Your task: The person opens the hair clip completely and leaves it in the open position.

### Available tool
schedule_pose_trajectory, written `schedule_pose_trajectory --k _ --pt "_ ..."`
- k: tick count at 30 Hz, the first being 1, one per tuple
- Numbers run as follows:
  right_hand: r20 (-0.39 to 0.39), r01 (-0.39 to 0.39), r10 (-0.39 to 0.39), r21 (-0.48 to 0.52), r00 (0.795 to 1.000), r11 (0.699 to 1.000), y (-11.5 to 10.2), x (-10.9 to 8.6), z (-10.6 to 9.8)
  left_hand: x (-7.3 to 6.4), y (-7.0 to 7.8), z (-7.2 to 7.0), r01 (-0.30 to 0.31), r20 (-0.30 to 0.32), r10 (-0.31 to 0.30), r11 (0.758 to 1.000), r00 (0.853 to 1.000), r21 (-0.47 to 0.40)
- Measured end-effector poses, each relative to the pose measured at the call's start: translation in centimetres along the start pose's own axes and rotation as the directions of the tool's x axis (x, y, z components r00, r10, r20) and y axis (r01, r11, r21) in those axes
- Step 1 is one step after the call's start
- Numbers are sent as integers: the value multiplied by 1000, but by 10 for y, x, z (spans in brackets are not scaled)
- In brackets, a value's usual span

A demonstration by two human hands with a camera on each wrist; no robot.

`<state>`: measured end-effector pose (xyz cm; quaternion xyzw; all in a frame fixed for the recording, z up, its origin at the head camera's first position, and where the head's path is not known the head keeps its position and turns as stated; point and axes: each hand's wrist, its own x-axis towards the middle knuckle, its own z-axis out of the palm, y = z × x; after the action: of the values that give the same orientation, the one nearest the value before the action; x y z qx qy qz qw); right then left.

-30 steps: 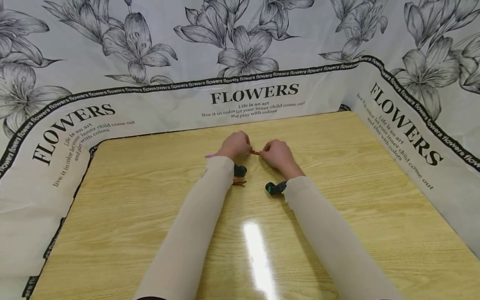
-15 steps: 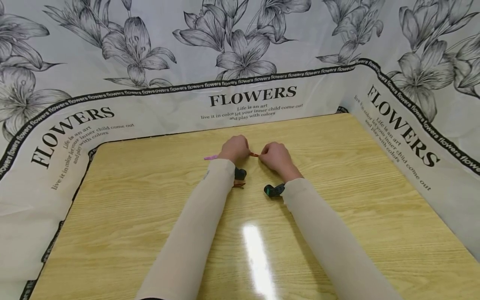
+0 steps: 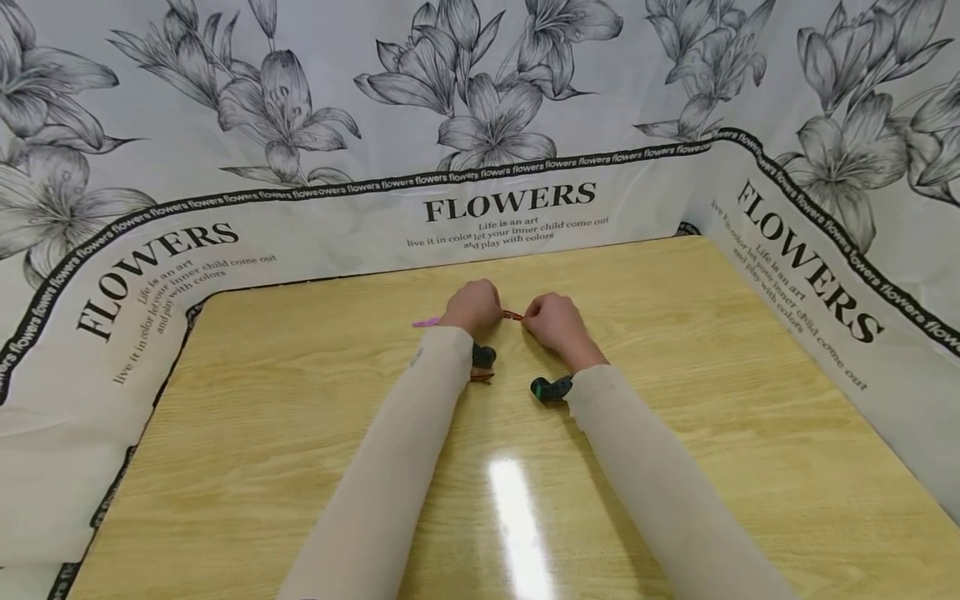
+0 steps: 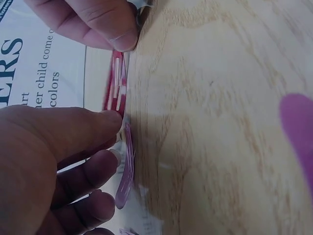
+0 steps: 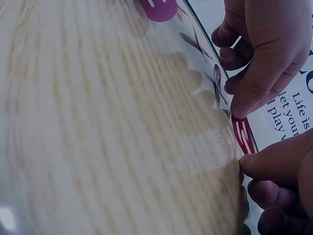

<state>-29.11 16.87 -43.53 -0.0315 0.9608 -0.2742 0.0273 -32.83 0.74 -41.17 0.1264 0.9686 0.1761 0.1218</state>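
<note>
Between my two hands is a red snap hair clip (image 4: 115, 83) with long slots cut in it. My left hand (image 3: 474, 306) pinches one end between thumb and fingertips, and my right hand (image 3: 557, 322) pinches the other. In the right wrist view the clip (image 5: 243, 134) stretches from fingertip to fingertip, its ends covered by them. A purple clip (image 4: 126, 171) lies just beyond my left fingertips in the left wrist view. In the head view, something pink-purple (image 3: 426, 322) pokes out to the left of my left wrist.
A larger purple piece (image 4: 299, 132) shows at the right of the left wrist view; a slotted purple clip (image 5: 160, 7) lies at the top of the right wrist view. Thin reddish-brown pieces (image 3: 482, 378) lie by my left cuff. The wooden table (image 3: 300, 400) meets a flower-printed cloth (image 3: 337, 225).
The whole head view has shifted slightly. Both hands stay close together on the red hair clip, with only a slight change in its angle.
</note>
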Motion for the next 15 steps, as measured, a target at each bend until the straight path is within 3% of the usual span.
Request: schedule_pose_trajectory --k 9,15 --pt "-12 -8 8 32 1000 999 3 -2 6 1 -9 6 -63 -21 62 998 998 -14" --pt "-37 15 -13 65 999 998 4 -2 6 0 -13 5 -101 -26 99 992 995 -72"
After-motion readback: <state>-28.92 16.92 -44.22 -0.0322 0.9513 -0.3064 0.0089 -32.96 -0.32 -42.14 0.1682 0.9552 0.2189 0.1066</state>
